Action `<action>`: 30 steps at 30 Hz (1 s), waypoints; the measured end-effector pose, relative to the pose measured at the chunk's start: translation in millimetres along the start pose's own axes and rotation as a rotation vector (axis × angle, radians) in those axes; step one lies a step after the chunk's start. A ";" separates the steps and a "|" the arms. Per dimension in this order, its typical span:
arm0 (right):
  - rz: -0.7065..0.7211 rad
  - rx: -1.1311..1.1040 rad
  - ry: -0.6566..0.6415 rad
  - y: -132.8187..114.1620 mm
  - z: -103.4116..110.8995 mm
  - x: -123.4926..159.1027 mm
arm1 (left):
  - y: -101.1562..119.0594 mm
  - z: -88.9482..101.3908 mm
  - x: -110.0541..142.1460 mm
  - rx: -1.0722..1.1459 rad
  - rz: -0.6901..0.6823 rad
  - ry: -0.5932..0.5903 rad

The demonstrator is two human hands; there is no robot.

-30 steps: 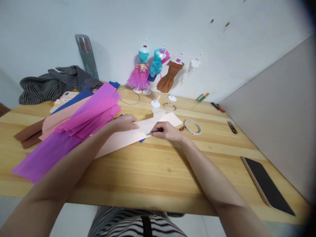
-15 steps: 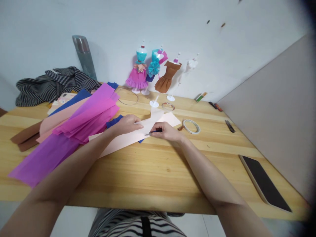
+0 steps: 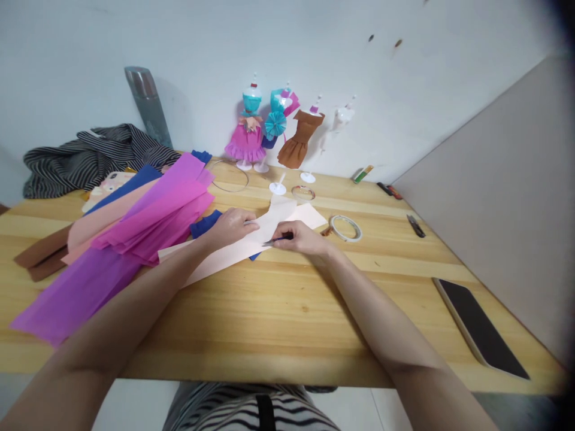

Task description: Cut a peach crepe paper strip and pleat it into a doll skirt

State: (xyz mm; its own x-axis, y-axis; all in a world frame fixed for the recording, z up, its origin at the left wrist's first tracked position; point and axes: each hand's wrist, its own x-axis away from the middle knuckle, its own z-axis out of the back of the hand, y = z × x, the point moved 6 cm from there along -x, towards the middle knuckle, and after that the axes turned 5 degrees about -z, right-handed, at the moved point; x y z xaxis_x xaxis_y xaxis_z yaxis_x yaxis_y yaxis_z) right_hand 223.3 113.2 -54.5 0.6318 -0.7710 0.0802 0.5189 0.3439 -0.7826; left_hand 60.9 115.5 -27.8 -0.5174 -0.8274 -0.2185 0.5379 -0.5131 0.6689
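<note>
Pale pink paper (image 3: 236, 251) lay on the table (image 3: 269, 323), with the left hand (image 3: 234, 227) pinching its far edge. The right hand (image 3: 302, 238) held a small dark tool (image 3: 275, 240), its shiny tip at the paper, and a white tape ring (image 3: 349, 239) lay near that hand

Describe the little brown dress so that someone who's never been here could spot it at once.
On the far side of the wooden table, in front of the pale wall, is a row of small dress forms. The little brown dress is on the third from the left. It alone is brown all over, between an outfit with a turquoise rosette and an undressed pale form.
</note>
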 end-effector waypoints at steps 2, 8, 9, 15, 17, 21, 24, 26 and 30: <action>0.003 -0.006 -0.003 -0.7 -0.1 -0.5 | -1.0 -0.7 0.6 0.006 -0.011 0.008; 0.009 -0.014 -0.023 -2.5 -1.3 -2.5 | -5.5 -2.0 2.2 0.011 0.020 0.017; 0.009 -0.014 -0.021 -2.8 -1.2 -2.9 | -4.8 -1.7 2.3 0.014 0.023 0.017; 0.014 -0.011 -0.043 -3.5 -2.5 -4.5 | -1.8 -0.2 2.0 0.026 0.031 0.012; 0.017 -0.012 -0.053 -2.6 -2.9 -5.0 | -2.1 -0.1 1.6 0.018 0.031 0.010; 0.009 -0.022 -0.060 0.0 -3.9 -6.3 | -1.1 1.1 1.0 -0.005 0.038 0.005; 0.012 -0.033 -0.061 -0.3 -5.0 -6.9 | 1.1 2.2 1.0 -0.015 0.040 -0.002; 0.015 -0.036 -0.060 -1.4 -5.5 -7.0 | 1.2 2.4 1.1 -0.017 0.045 -0.008; 0.010 -0.047 -0.064 -2.5 -6.0 -6.9 | -0.7 2.4 0.8 -0.042 0.029 0.002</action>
State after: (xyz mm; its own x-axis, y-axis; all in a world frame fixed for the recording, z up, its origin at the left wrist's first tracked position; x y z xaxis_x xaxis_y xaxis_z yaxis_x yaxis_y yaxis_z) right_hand 214.2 114.5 -56.8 0.6731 -0.7312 0.1108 0.4860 0.3245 -0.8115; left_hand 58.5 115.7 -26.7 -0.4999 -0.8424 -0.2009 0.5800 -0.4979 0.6447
